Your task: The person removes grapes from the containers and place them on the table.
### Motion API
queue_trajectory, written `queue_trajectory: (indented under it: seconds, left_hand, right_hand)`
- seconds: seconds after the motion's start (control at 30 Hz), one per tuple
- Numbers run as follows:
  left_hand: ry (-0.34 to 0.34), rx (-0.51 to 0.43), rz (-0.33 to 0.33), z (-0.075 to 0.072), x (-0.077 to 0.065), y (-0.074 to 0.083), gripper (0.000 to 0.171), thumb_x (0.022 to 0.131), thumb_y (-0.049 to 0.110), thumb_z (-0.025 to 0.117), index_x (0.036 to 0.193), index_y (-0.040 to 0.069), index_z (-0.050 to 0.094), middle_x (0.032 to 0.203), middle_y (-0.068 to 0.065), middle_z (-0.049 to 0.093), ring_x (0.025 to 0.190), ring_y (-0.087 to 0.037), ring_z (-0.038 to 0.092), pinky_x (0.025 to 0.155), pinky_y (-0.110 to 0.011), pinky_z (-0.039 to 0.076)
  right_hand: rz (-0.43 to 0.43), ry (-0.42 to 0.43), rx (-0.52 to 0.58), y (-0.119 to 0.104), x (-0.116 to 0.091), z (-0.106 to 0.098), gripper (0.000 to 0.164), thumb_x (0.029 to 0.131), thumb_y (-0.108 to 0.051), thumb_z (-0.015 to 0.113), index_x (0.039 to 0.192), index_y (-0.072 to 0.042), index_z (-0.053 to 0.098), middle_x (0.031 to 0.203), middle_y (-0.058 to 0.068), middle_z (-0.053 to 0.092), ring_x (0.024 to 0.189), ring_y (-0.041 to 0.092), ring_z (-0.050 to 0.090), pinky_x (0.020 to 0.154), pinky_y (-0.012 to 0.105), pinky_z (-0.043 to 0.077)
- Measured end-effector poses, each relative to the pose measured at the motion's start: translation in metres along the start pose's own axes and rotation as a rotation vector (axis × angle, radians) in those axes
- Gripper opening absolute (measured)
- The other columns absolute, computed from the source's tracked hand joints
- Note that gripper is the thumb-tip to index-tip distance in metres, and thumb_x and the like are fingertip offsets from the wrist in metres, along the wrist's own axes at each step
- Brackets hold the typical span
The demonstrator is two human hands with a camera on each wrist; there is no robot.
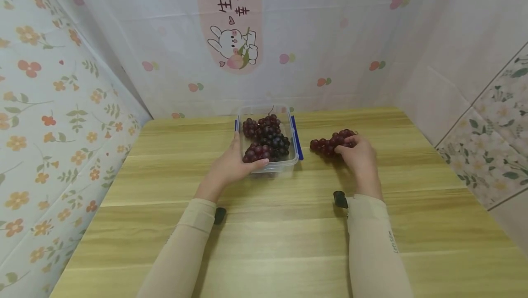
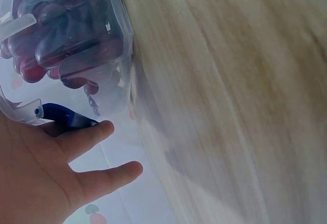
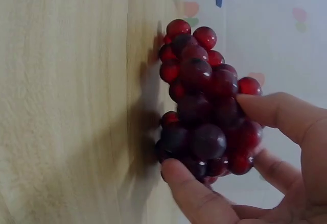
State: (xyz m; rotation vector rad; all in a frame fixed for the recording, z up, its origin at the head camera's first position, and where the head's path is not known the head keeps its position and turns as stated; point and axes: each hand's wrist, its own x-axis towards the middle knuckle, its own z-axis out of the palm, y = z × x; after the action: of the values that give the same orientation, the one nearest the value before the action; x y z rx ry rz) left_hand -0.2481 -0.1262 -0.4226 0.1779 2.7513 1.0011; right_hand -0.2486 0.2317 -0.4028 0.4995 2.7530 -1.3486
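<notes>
A clear plastic container (image 1: pixel 275 167) with blue side clips stands on the table, several bunches of dark red and near-black grapes (image 1: pixel 269 138) inside it. My left hand (image 1: pixel 229 164) rests against its near left corner. The thumb lies along the front rim, and in the left wrist view two straight fingers (image 2: pixel 110 180) stretch out beside a blue clip (image 2: pixel 66 116). To the right of the container, my right hand (image 1: pixel 361 157) pinches a bunch of red grapes (image 1: pixel 326 146) between thumb and fingers. That bunch (image 3: pixel 196 106) hangs close above or touches the tabletop; I cannot tell which.
The wood-grain table (image 1: pixel 272 243) ends at the back against a white printed cloth (image 1: pixel 330 36). Flowered cloth (image 1: pixel 53 142) hangs at the left side, and another patterned panel (image 1: pixel 491 133) stands at the right. Dark wrist-camera pieces (image 1: pixel 340 199) sit beside the sleeves.
</notes>
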Motion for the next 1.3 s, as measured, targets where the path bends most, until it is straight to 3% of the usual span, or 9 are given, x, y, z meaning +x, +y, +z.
queue_trajectory:
  seconds: [0.3,0.43,0.63,1.0,1.3]
  left_hand:
    - [0.002,0.022,0.003,0.000,-0.001,-0.001,0.151,0.072,0.100,0.059,0.169,0.016,-0.020,0.180,-0.017,0.002,0.165,-0.040,0.019,0.129,-0.062,0.030]
    - [0.003,0.019,0.003,0.000,-0.001,-0.001,0.151,0.073,0.100,0.059,0.169,0.016,-0.020,0.180,-0.017,0.002,0.165,-0.039,0.019,0.129,-0.061,0.030]
    - [0.000,0.005,0.000,0.000,0.000,-0.001,0.145,0.079,0.091,0.065,0.169,0.016,-0.020,0.180,-0.016,0.001,0.166,-0.039,0.018,0.130,-0.061,0.028]
    - [0.010,-0.005,0.003,-0.001,0.000,-0.001,0.148,0.075,0.095,0.063,0.170,0.016,-0.018,0.180,-0.016,0.003,0.165,-0.039,0.020,0.130,-0.061,0.030]
    - [0.009,0.016,0.001,-0.002,-0.001,0.002,0.152,0.070,0.100,0.061,0.171,0.015,-0.015,0.180,-0.015,0.005,0.165,-0.039,0.022,0.129,-0.061,0.032]
  right_hand:
    - [0.023,-0.110,-0.092,-0.001,-0.003,-0.002,0.055,0.103,-0.027,0.066,0.145,0.003,0.050,0.148,0.032,0.054,0.128,0.044,0.055,0.109,0.058,0.049]
    - [0.021,-0.103,-0.100,0.000,-0.005,-0.004,0.054,0.103,-0.027,0.065,0.145,0.004,0.050,0.147,0.032,0.055,0.125,0.044,0.056,0.105,0.057,0.051]
    - [0.042,-0.088,-0.111,-0.003,-0.007,-0.007,0.061,0.104,-0.032,0.063,0.149,0.005,0.046,0.153,0.032,0.052,0.135,0.047,0.053,0.111,0.059,0.049]
    - [0.035,-0.079,-0.113,-0.007,-0.005,-0.011,0.071,0.104,-0.037,0.063,0.154,0.007,0.040,0.160,0.034,0.044,0.148,0.051,0.044,0.121,0.062,0.041]
    - [0.014,-0.073,-0.114,-0.011,-0.009,-0.016,0.068,0.103,-0.034,0.060,0.154,0.007,0.040,0.158,0.035,0.046,0.143,0.050,0.047,0.118,0.061,0.044]
